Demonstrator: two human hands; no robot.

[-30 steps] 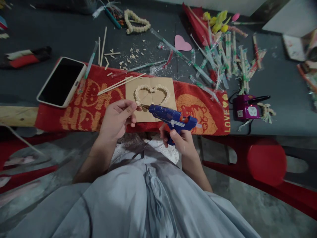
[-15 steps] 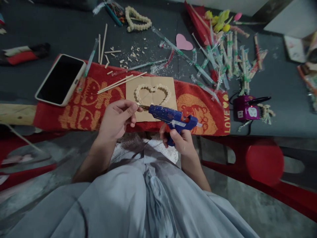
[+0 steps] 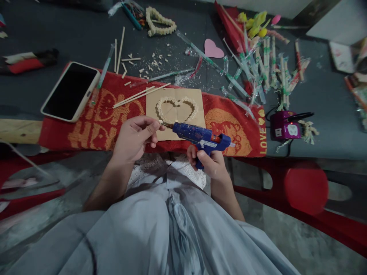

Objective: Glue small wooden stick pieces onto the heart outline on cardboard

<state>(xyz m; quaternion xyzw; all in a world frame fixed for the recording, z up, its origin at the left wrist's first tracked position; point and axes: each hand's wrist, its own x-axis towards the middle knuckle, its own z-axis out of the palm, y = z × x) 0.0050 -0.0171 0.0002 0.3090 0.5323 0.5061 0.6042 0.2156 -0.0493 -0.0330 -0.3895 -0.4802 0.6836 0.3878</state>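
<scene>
My right hand [image 3: 210, 162] grips the handle of a blue glue gun [image 3: 200, 136], whose metal tip points left toward my left hand's fingertips. My left hand [image 3: 136, 137] is pinched on a tiny pale piece at the gun's tip. Just beyond both hands lies a brown card [image 3: 174, 110] bearing a heart outline made of small pale bits [image 3: 176, 107]. The card rests on a red towel with orange patterns [image 3: 94, 118].
A phone [image 3: 70, 91] lies on the towel's left end, with thin wooden sticks [image 3: 140, 95] beside the card. Farther back sit a second pale heart [image 3: 160, 23], a pink paper heart [image 3: 212, 49], wrapped sticks [image 3: 258, 68] and a purple device [image 3: 285, 126]. A red stool [image 3: 306, 187] stands at the right.
The glue gun and my right hand have shifted slightly right and down. My left hand keeps its pinch at the tip.
</scene>
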